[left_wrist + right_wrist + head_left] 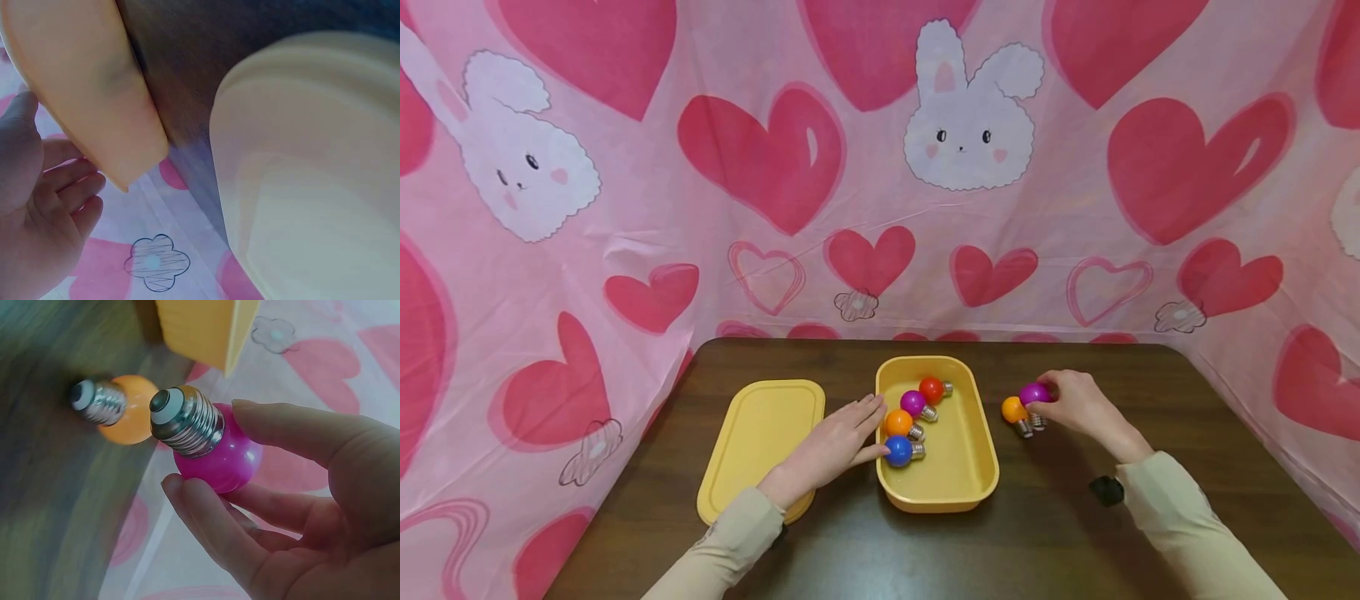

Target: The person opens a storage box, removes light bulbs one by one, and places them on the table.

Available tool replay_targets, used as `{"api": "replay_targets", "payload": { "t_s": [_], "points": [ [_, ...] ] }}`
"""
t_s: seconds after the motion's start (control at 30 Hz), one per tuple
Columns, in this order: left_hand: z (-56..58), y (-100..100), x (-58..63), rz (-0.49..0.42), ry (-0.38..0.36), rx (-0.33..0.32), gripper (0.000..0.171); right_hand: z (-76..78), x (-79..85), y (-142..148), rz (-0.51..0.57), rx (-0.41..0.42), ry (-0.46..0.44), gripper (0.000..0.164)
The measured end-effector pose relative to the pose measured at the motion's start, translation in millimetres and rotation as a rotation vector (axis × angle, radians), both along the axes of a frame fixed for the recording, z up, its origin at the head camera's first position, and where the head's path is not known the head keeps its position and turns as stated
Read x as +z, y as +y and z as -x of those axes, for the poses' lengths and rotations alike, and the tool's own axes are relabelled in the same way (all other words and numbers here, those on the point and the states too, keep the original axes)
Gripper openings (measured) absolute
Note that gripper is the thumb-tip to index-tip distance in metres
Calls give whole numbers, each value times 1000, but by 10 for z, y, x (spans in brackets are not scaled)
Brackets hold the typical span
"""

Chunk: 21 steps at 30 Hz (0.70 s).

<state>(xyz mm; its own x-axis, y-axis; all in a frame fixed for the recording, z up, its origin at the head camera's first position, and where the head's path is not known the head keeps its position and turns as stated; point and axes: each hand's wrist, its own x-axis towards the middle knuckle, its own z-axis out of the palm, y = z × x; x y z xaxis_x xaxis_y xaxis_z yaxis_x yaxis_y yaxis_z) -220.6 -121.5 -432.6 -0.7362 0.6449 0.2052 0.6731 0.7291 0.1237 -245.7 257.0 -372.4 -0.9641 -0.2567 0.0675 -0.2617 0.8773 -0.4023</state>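
Between thumb and fingertips my right hand [1081,406] pinches a purple light bulb [219,447], its silver screw base turned away from the palm. An orange light bulb [128,409] lies on the table right beside it. In the head view, my left hand [838,442] rests at the left rim of a yellow box [992,479]. Its fingers are loosely extended, and the thumb tip reaches over the rim near a blue bulb [898,451]. Also inside the box, along its left side, lie an orange bulb [897,422], another purple bulb [913,403] and a red bulb [931,388].
A flat yellow lid [760,433] lies on the dark wooden table [865,558], left of the box and partly under my left forearm. Pink fabric [865,208] with hearts and rabbits hangs behind the table and along its sides.
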Motion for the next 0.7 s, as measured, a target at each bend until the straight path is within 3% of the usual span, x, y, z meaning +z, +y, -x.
{"api": "replay_targets", "payload": {
  "t_s": [0.33,0.7],
  "points": [
    [-1,-1,-11,5,-12,14,70,56,-136,150,-21,-30,-12,43],
    [-5,-1,-13,14,-13,20,70,105,-249,248,-36,-84,-94,45]
  ]
}}
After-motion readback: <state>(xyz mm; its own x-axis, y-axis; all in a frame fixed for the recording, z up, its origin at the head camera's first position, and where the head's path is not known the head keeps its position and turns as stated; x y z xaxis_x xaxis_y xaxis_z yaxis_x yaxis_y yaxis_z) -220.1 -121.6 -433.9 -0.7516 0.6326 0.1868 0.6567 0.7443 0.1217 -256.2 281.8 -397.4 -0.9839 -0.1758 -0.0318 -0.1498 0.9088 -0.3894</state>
